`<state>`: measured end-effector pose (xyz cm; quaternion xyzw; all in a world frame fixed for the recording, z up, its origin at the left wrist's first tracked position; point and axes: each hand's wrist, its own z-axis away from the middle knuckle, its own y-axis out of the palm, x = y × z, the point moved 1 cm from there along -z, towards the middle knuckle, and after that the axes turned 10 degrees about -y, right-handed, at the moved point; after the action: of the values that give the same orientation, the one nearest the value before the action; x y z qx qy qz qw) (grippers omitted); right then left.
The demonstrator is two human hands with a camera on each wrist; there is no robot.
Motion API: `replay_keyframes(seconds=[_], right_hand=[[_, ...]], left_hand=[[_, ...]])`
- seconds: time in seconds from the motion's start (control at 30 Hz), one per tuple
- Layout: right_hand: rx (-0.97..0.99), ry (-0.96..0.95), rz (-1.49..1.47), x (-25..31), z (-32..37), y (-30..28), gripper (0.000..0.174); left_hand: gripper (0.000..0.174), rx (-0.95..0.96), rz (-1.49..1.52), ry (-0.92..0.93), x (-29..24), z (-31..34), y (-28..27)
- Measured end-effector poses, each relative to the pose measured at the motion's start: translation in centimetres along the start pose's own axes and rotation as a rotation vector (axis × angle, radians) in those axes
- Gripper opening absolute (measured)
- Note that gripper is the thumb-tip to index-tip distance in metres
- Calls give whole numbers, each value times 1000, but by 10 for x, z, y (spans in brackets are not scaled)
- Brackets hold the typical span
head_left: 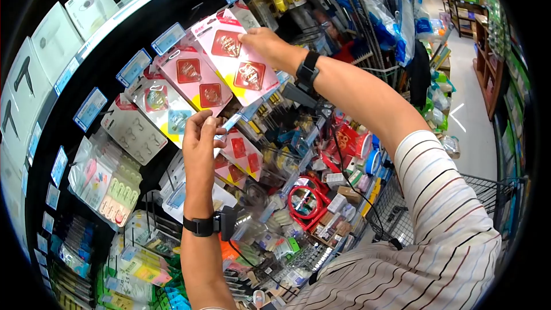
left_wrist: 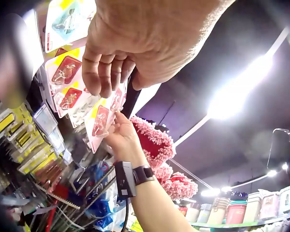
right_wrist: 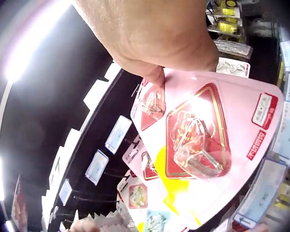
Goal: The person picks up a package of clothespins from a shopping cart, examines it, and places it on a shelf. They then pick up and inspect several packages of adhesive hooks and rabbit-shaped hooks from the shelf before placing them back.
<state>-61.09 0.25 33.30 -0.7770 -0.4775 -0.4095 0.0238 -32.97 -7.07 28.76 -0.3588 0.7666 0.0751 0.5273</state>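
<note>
My right hand [head_left: 261, 45] pinches a pink carded pack of adhesive hooks [head_left: 235, 60] by its upper edge, thumb over the front. The card bears two red square hooks under clear plastic, and in the right wrist view the pack [right_wrist: 203, 130] spreads large below the hand. My left hand [head_left: 201, 138] hovers in front of the hanging packs with fingers loosely bent, close to a price tag on a peg end. Nothing shows between those fingers in the left wrist view. Behind the held card hangs a similar red-hook pack [head_left: 195, 77].
A blue-and-white hook pack [head_left: 158, 103] and a card of small metal hooks [head_left: 135, 132] hang to the left. Boxed hair dryers [head_left: 28, 74] line the shelf above. Lower right are a red round mirror [head_left: 305, 202] and a wire cart [head_left: 396, 218].
</note>
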Motion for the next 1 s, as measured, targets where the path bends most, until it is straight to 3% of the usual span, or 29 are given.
replay_keyframes(seconds=[0.27, 0.57, 1.0], right_hand=[[22, -85, 18, -24, -44, -5, 41], [29, -75, 33, -25, -31, -2, 31], [6, -21, 160, -31, -27, -27, 39]], left_hand=[[35, -83, -40, -28, 13, 7, -26], [36, -134, -101, -72, 21, 17, -42], [36, -101, -87, -90, 26, 8, -30]])
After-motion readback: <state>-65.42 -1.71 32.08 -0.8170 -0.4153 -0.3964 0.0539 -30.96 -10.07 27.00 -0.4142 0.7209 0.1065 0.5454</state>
